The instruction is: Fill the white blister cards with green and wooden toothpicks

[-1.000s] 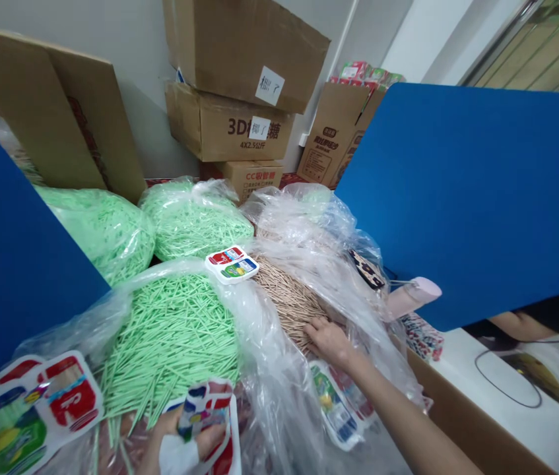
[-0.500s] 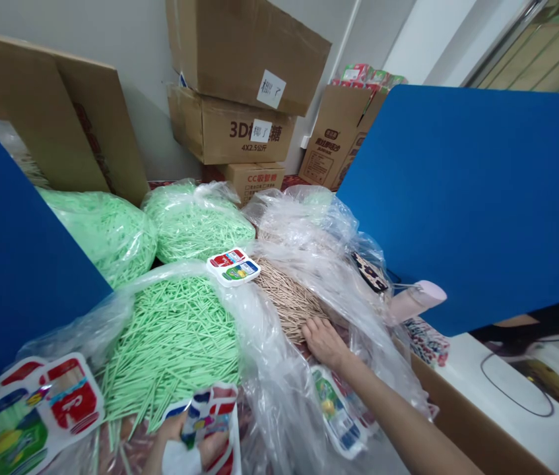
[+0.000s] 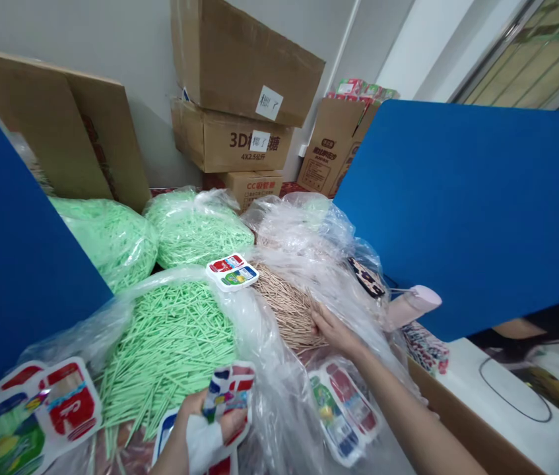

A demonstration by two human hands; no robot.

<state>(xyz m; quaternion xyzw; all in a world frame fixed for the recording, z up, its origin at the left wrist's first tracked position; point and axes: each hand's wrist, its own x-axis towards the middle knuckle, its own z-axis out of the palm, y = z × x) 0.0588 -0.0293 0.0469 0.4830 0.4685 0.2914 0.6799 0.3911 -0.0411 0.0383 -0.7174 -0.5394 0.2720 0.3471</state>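
My left hand [image 3: 214,425], with white tape or cloth round part of it, is closed on a printed candy package [image 3: 232,396] in red, blue and white. Below that hand is another printed package [image 3: 164,432], partly hidden. Loose green sticks [image 3: 175,343] fill an opened clear bag just beyond. My right hand [image 3: 336,330] reaches into the brown sticks [image 3: 286,307] in the neighbouring bag, its fingers curled at their right edge; the fingertips are partly hidden. A two-part printed package [image 3: 343,409] lies on the plastic under my right forearm.
Two-part packages lie at front left [image 3: 32,415] and between the bags [image 3: 232,272]. Tied bags of green sticks [image 3: 200,224] stand behind. Blue panels [image 3: 467,211] flank both sides. Stacked cartons [image 3: 239,138] stand at the back. A pale pink cylinder [image 3: 412,307] is at right.
My left hand has risen and moved right with the package. My right hand has shifted slightly right and upward along the brown sticks, its fingers now turned more sideways. The view has tilted slightly.
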